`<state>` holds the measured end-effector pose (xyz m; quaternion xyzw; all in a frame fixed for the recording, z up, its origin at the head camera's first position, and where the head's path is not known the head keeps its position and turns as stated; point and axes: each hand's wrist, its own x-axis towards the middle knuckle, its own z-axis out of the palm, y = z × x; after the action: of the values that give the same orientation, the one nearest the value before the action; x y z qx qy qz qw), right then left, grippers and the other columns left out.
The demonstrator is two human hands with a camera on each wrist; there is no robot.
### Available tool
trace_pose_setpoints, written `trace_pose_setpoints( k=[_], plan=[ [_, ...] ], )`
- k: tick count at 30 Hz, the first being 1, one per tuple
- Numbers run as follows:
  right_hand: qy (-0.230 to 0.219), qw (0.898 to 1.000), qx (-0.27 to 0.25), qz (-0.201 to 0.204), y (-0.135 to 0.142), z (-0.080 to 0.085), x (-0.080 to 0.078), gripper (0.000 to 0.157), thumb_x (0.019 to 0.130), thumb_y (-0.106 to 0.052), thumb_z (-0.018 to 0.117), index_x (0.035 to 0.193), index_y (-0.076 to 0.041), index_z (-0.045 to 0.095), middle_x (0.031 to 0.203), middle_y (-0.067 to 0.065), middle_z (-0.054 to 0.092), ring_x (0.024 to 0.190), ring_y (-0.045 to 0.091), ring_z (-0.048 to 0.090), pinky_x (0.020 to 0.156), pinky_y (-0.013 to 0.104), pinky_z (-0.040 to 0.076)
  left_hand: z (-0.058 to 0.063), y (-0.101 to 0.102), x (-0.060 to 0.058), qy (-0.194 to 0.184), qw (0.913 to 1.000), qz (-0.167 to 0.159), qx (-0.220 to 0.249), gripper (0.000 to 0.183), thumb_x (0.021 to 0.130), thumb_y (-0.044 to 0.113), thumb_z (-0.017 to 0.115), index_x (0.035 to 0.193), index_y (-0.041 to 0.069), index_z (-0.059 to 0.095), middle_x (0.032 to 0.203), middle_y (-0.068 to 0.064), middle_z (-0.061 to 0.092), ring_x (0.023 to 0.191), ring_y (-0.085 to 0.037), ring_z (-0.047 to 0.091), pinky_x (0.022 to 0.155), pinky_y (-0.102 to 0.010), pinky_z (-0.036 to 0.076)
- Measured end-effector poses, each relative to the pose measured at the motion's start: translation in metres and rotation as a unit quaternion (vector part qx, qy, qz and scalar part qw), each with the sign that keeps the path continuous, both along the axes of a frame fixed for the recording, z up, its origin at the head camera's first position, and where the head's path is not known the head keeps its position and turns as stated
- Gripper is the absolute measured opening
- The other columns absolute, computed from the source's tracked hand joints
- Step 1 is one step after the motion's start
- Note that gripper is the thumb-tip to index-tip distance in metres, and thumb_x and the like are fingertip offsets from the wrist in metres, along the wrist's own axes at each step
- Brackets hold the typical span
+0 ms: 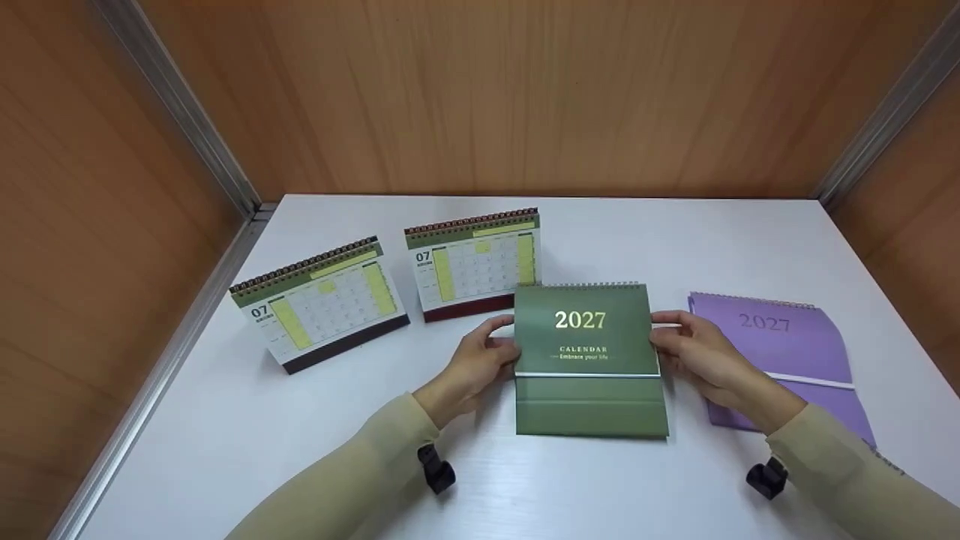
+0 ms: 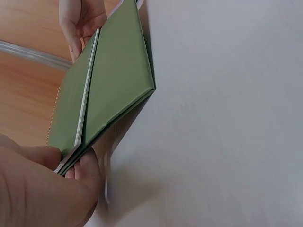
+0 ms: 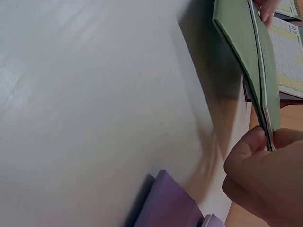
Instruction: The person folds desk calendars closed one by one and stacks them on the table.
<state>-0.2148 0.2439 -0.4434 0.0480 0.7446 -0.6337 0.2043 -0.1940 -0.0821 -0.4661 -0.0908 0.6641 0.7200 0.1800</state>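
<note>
Between my two hands is a green desk calendar [image 1: 585, 405] with gold "2027" lettering and a spiral binding along its top. My left hand [image 1: 480, 365] pinches its left edge, thumb on the cover side and fingers behind, as the left wrist view shows on the calendar [image 2: 120, 71]. On the opposite edge my right hand [image 1: 697, 352] pinches it in the same way. In the right wrist view the folded calendar [image 3: 236, 42] is tilted above the white table, its page edges showing between the covers.
Two desk calendars stand open at July on the left: one with a dark base [image 1: 322, 307], one with a red base [image 1: 476, 266]. A purple 2027 calendar [image 1: 795, 341] lies at right, partly under my right forearm. Wooden panels [image 1: 525, 97] enclose the white table [image 1: 300, 450].
</note>
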Motion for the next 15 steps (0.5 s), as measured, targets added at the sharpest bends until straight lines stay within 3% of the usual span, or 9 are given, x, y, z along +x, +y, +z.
trace_pose_setpoints(
  k=[7, 15],
  plan=[
    [0.002, 1.000, -0.005, 0.001, 0.015, 0.004, -0.001, 0.063, 0.108, -0.014, 0.061, 0.159, 0.007, 0.031, 0.113, 0.000, 0.054, 0.094, 0.007, 0.054, 0.079, 0.020, 0.051, 0.003, 0.016, -0.002, 0.028, 0.9995, 0.016, -0.004, 0.054, 0.101, -0.002, 0.062, 0.153, 0.010, 0.054, 0.123, -0.014, 0.065, 0.100, -0.018, 0.064, 0.086, -0.032, 0.057],
    [0.001, 1.000, -0.014, 0.017, 0.045, 0.009, -0.004, 0.069, 0.110, -0.017, 0.058, 0.162, 0.010, 0.022, 0.125, 0.000, 0.057, 0.109, 0.007, 0.060, 0.094, 0.022, 0.056, 0.010, 0.042, -0.006, 0.048, 0.9987, 0.008, -0.015, 0.054, 0.100, 0.000, 0.065, 0.152, 0.010, 0.056, 0.124, -0.011, 0.066, 0.106, -0.018, 0.068, 0.095, -0.038, 0.059]
  ],
)
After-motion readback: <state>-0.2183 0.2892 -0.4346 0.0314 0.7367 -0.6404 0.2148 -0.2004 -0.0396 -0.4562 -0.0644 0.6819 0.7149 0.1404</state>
